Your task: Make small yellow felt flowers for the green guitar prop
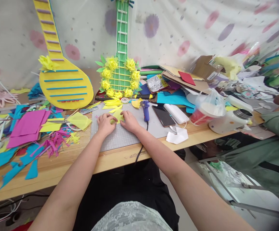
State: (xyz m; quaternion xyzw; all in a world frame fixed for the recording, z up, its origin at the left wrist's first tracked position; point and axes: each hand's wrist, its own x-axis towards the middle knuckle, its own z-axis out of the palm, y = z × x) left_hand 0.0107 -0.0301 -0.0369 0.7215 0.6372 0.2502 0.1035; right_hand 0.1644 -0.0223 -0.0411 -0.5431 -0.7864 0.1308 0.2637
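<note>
Both my hands are over a grey cutting mat on the wooden table. A small piece of yellow paper lies between them. My left hand has its fingers curled, with thumb and forefinger at the paper's left side. Opposite it, my right hand closes its fingertips on the right edge of the same piece. Cut yellow paper strips lie just beyond my hands. A purple glue gun stands to the right, its black cord running over the table's front edge.
A yellow paper lute and a green one with yellow flowers lean on the back wall. Coloured scraps and magenta sheets cover the left. A phone, a cup and a white bottle stand right, near another person.
</note>
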